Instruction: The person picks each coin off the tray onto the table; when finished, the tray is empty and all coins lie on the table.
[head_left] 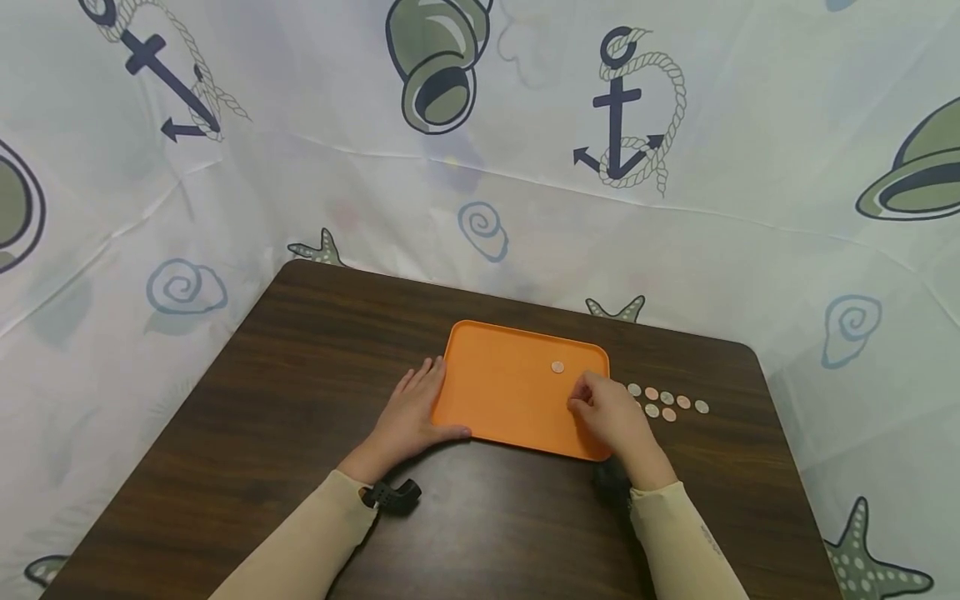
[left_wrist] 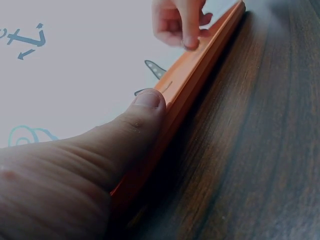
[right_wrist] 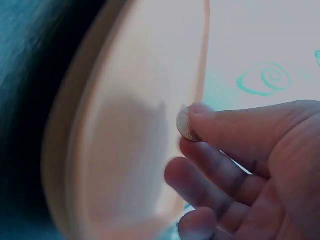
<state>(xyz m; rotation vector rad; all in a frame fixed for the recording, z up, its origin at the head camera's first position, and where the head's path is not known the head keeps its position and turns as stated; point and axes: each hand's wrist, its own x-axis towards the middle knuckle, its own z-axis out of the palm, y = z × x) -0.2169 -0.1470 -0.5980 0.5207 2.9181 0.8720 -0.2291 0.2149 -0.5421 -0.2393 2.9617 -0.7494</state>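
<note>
An orange tray lies on the dark wooden table, and one coin is flat on it near the far right. My left hand rests against the tray's left side, fingers straight, the thumb along the front rim. In the left wrist view that thumb touches the tray's edge. Over the right part of the tray, my right hand pinches another coin between thumb and index finger. The right wrist view has this coin on edge above the tray surface, the other fingers loosely curled.
To the right of the tray, several coins, silver and copper-coloured, lie in two rows on the table; my right hand partly covers the near row. A white patterned cloth hangs behind and beside the table.
</note>
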